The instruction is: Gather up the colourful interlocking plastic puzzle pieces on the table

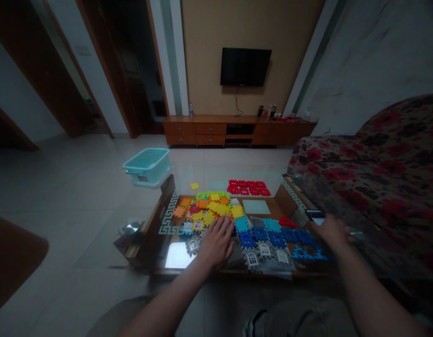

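Observation:
My left hand (215, 242) lies flat with fingers spread on the glass coffee table (167, 213), resting among interlocking plastic tiles. Yellow and orange tiles (211, 208) lie just beyond its fingertips. Blue tiles (268, 234) and grey window-shaped tiles (267, 255) lie to its right. A red tile group (247, 187) sits at the table's far side. My right hand (331, 232) rests at the table's right edge next to a dark phone (315, 215); its fingers are curled away and hidden from view.
A teal plastic bin (148, 164) stands on the tiled floor beyond the table's left corner. A floral sofa (377, 159) runs along the right. A wooden TV cabinet (237, 129) and wall-mounted TV (245, 66) are at the far wall.

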{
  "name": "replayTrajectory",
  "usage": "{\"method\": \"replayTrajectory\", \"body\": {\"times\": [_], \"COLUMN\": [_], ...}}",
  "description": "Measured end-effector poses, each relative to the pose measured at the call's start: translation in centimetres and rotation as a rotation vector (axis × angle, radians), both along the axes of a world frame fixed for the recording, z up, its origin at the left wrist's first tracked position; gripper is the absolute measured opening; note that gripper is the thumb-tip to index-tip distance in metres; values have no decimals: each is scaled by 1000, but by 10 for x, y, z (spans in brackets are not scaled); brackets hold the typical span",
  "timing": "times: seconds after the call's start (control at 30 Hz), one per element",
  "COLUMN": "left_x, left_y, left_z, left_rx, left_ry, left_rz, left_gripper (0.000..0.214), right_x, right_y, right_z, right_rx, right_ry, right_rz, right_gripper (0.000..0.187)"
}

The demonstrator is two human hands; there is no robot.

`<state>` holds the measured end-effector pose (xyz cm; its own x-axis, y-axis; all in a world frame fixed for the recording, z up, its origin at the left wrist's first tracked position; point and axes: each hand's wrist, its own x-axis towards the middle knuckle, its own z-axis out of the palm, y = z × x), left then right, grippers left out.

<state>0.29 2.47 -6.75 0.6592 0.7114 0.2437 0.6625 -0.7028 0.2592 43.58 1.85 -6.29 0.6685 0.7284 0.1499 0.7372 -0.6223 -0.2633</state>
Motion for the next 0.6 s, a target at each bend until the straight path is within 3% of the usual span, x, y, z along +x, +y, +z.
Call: {"method": "replayTrajectory", "body": {"times": [0.03,0.13,0.23,0.27,0.37,0.6], "left_x": [5,14,13,11,2,-4], "left_y": [1,3,6,7,11,15], "left_z": [0,-1,-5,-6,-9,-9], "left_rx": [-7,-38,-41,-35,-14,20], "left_ry": [-9,-8,24,40,96,137], "left_rz": [-9,-25,-39,-40,-29,-12], "left_gripper": [61,58,55,55,54,56], "right_x": [-15,-68,-119,-133,-164,-212], "right_y": [4,15,20,21,22,36], "right_z": [7,23,25,23,14,5], "right_rx": [-19,-54,-101,-126,-191,-211], "right_ry": [-12,70,211,222,175,116], "right_rz": [42,405,824,879,844,646], "right_gripper": [63,47,41,39,37,62]}}
